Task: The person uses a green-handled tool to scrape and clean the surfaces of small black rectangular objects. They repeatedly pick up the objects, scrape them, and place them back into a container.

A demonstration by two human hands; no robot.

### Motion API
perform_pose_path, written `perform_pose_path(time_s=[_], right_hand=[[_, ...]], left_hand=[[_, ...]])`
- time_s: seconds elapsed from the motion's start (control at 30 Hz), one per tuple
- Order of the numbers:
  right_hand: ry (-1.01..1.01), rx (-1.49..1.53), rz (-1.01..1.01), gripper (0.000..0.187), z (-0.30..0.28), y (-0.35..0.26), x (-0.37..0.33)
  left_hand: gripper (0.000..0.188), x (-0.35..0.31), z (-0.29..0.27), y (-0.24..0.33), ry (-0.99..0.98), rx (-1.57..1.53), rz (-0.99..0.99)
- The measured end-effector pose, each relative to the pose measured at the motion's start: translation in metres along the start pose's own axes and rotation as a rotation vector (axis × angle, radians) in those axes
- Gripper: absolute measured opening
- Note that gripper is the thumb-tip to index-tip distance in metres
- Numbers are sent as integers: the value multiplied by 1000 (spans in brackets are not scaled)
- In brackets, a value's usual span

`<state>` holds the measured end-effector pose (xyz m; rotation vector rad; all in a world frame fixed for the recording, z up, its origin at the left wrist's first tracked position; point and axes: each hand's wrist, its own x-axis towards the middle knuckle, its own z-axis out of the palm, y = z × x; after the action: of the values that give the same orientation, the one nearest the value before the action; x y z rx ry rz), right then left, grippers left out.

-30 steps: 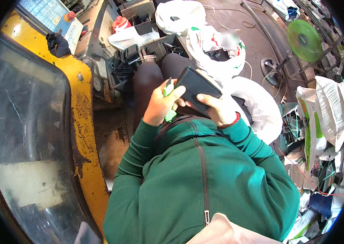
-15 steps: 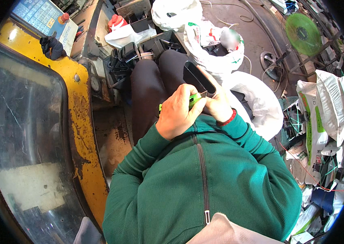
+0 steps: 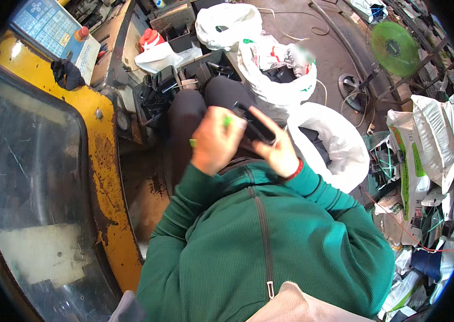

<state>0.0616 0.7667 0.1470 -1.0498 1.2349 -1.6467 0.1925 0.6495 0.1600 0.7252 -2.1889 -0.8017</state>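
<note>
My left hand (image 3: 215, 144) is closed around a small green-handled cutter (image 3: 227, 121); its green shows between the fingers and again at the outer side of the fist. Motion smears this hand, and the blade cannot be made out. In my right hand (image 3: 281, 155), which has a red band at the wrist, is a black, hollow, oblong plastic part (image 3: 259, 127). The fingers lie along its far side and the thumb reaches across its near end. Both hands are close together above my lap, with the cutter beside the part's left edge.
Black bins of dark parts (image 3: 157, 94) stand beyond my knees. A white bag with black pieces (image 3: 353, 147) is close on my right, with more white bags (image 3: 229, 26) farther off. A yellow machine (image 3: 106, 177) borders the left. A green fan (image 3: 395, 49) stands far right.
The left hand with the cutter has moved left and nearer me. The black part has tilted and shifted slightly left in my right hand, and the view has shifted a little.
</note>
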Motion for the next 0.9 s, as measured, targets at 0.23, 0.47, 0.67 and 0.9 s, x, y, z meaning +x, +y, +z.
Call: perform_pose_path(time_s=[0.23, 0.47, 0.67, 0.9], right_hand=[[20, 49, 88, 72, -3, -2, 12], [36, -136, 26, 69, -1, 4, 33], [88, -134, -30, 67, -27, -7, 65], [421, -450, -146, 72, -179, 98, 222]], left_hand=[[23, 16, -16, -11, 6, -173, -137], [23, 24, -3, -16, 2, -3, -31], [38, 78, -42, -114, 18, 260, -342], [41, 181, -3, -227, -254, 463, -197]])
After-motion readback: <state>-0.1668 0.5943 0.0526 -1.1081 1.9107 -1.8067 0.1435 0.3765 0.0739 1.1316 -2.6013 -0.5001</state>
